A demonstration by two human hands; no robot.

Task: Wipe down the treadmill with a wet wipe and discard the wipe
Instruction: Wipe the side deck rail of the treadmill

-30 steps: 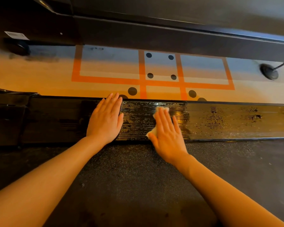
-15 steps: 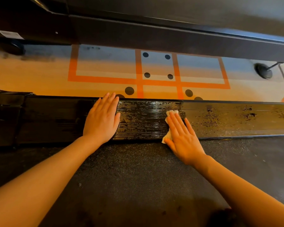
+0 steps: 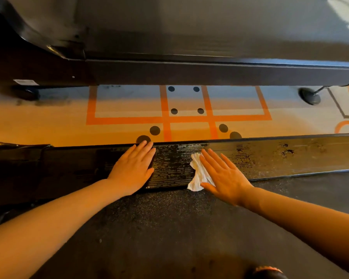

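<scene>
Second dark treadmill frame point(image 3: 210, 71) spans the far side, past the cream carpet with orange grid lines and black dots point(image 3: 48, 125). Near: black textured treadmill belt point(image 3: 159, 228), then the black ribbed side rail point(image 3: 290, 158), wet-streaked mid-length. Left hand point(image 3: 132, 170) flat on rail, fingers straight, together. Right hand point(image 3: 223, 174) fingers straight, slightly spread, pressing crumpled white wet wipe point(image 3: 197, 174) at rail's belt-side edge.

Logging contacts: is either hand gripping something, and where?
Nothing gripped. The right hand presses flat on the wipe's right part; the left hand rests on the rail.

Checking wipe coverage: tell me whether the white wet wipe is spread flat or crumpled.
Crumpled: the white wet wipe shows bunched folds beside the flat right hand.
</scene>
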